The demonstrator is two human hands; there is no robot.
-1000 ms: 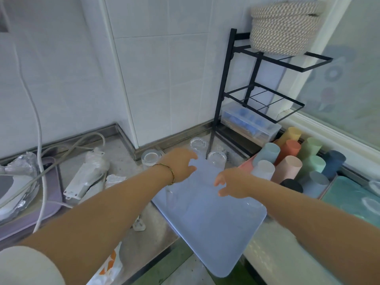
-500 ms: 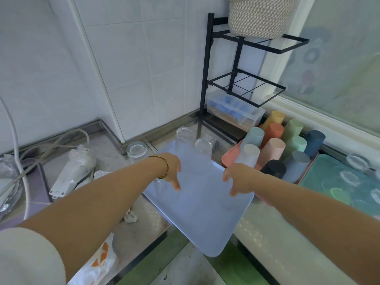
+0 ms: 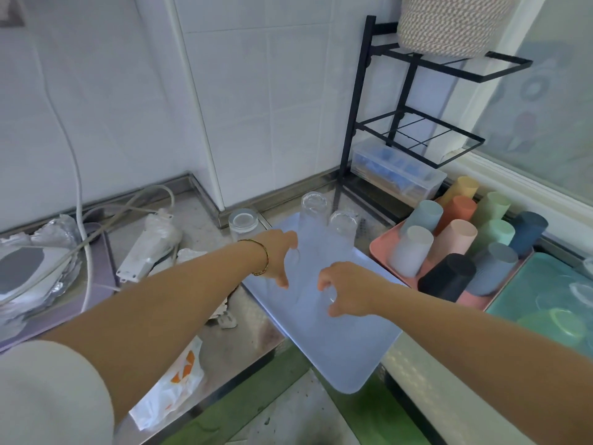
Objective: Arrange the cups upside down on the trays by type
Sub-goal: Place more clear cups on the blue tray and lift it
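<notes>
On the counter [image 3: 205, 218], the left hand [image 3: 277, 256] is reaching over the blue tray [image 3: 346, 354], its fingers [image 3: 288, 239] curling down around a clear glass [image 3: 293, 253] standing on it. Just beside it, the right hand [image 3: 348, 290] is pinching a second glass [image 3: 329, 295], also on the tray. Two more glasses [image 3: 313, 205] are standing upside down at the tray's far end. Coloured cups [image 3: 455, 236] are sitting inverted on the pink tray [image 3: 378, 250].
</notes>
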